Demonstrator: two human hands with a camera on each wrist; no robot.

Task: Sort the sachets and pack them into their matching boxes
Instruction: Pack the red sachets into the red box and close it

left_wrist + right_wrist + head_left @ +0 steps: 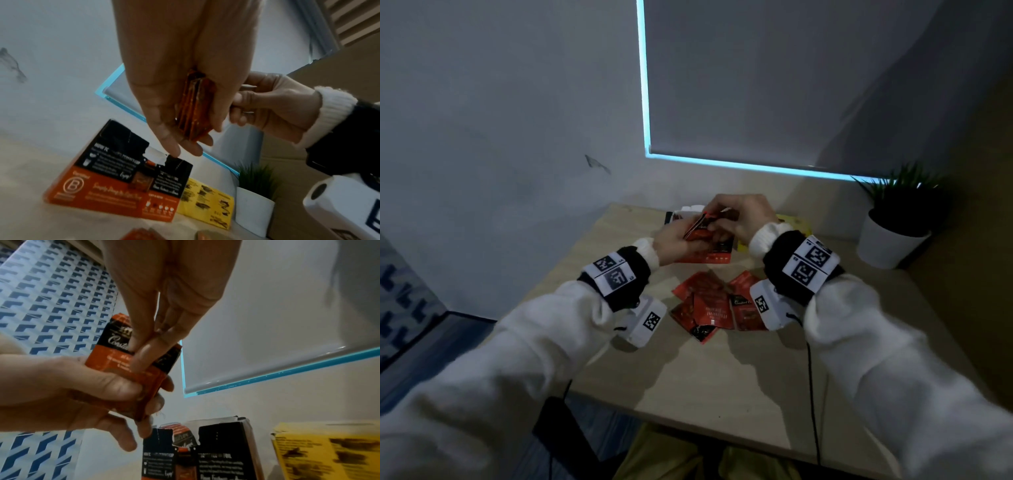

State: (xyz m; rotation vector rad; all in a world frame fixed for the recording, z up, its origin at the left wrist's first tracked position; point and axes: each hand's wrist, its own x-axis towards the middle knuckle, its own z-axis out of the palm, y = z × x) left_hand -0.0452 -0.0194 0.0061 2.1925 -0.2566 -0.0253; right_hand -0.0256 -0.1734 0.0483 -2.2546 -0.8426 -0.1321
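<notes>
My left hand [685,238] grips a small stack of orange-and-black sachets [700,229] on edge, above the open orange-and-black box [709,255]. The right hand [724,216] pinches the top sachet [112,352] of that stack between thumb and fingers. In the left wrist view the stack [195,112] sits between the left thumb and fingers. The orange box [115,186] stands below, with a yellow box [205,204] beside it. Several more orange sachets [710,305] lie in a loose pile on the table, between my wrists.
A white pot with a green plant [890,246] stands at the table's far right corner. The yellow box [796,222] is mostly hidden behind my right hand. The wooden table [722,383] meets the wall at the back. Cables hang over its near edge.
</notes>
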